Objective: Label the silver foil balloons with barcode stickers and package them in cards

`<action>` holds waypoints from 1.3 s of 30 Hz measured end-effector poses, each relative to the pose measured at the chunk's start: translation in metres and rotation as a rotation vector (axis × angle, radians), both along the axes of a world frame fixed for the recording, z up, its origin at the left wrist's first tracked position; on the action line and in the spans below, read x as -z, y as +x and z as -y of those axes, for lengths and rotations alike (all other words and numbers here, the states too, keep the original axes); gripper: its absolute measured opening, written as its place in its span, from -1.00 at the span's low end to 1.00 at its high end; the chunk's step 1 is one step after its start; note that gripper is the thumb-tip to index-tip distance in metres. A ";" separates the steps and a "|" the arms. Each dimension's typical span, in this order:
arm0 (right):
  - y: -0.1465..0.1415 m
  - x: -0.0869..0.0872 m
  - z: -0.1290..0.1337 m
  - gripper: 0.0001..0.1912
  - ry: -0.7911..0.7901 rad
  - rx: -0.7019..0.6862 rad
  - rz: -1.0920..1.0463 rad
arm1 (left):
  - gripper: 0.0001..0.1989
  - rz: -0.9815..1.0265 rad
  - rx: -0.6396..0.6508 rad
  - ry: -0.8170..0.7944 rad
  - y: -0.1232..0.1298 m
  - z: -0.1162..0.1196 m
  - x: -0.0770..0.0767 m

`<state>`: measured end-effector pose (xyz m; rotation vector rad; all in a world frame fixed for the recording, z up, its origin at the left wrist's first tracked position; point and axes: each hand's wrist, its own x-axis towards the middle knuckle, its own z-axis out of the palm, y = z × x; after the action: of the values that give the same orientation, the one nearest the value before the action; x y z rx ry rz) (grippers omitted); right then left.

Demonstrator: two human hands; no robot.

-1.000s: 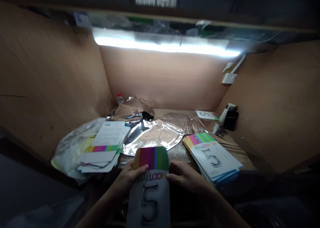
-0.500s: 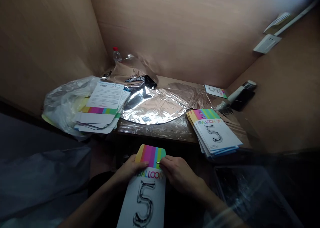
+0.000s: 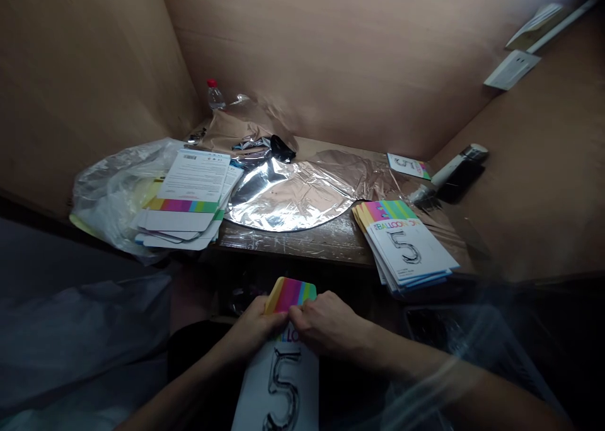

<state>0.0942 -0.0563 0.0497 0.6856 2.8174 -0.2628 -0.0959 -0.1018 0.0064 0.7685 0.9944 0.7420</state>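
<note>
At the bottom centre of the frame, the left hand [image 3: 258, 330] and right hand [image 3: 326, 324] close together on a white balloon packaging card [image 3: 278, 387] with a rainbow top and a silver 5. Above them on the wooden bench [image 3: 293, 245], a crumpled silver foil balloon [image 3: 288, 201] lies at centre, a stack of matching cards [image 3: 406, 248] sits to the right, and a pile of printed cards [image 3: 184, 207] leans against a plastic bag [image 3: 116, 195] at left.
</note>
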 end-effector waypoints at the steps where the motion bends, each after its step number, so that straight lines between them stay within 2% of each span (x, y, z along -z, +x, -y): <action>1: 0.000 -0.001 0.000 -0.92 -0.006 -0.013 0.008 | -0.84 -0.029 0.010 0.012 0.003 0.000 -0.003; 7: 0.001 0.001 -0.002 -0.90 -0.018 -0.015 0.017 | -0.81 -0.148 0.042 0.103 0.009 -0.001 -0.011; 15: -0.007 0.011 -0.002 -0.90 -0.049 0.076 0.045 | -0.75 -0.252 0.042 0.180 0.007 -0.005 -0.001; 17: -0.004 0.010 -0.004 -0.89 -0.099 0.058 0.057 | -0.72 -0.232 0.062 0.126 0.001 -0.004 0.002; 20: 0.006 0.005 -0.010 -0.89 -0.179 0.096 -0.005 | -0.62 -0.163 0.010 -0.008 -0.011 -0.004 0.005; 24: 0.011 -0.001 -0.023 -0.93 -0.131 0.211 -0.117 | -0.50 -0.005 -0.022 -0.066 -0.020 -0.008 -0.001; 28: 0.006 0.001 -0.029 -0.84 -0.081 0.167 -0.079 | -0.51 0.055 0.008 -0.071 -0.019 -0.009 -0.003; 33: 0.000 0.006 -0.020 -0.83 -0.043 0.110 -0.002 | -0.56 0.076 0.053 0.004 -0.013 -0.006 -0.002; 39: -0.006 0.003 -0.023 -0.90 -0.056 0.030 0.051 | -0.63 0.027 0.115 0.123 -0.008 -0.008 -0.024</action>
<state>0.0882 -0.0336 0.0469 0.7124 2.7421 -0.3231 -0.1042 -0.0938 0.0299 0.9130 0.8790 0.7168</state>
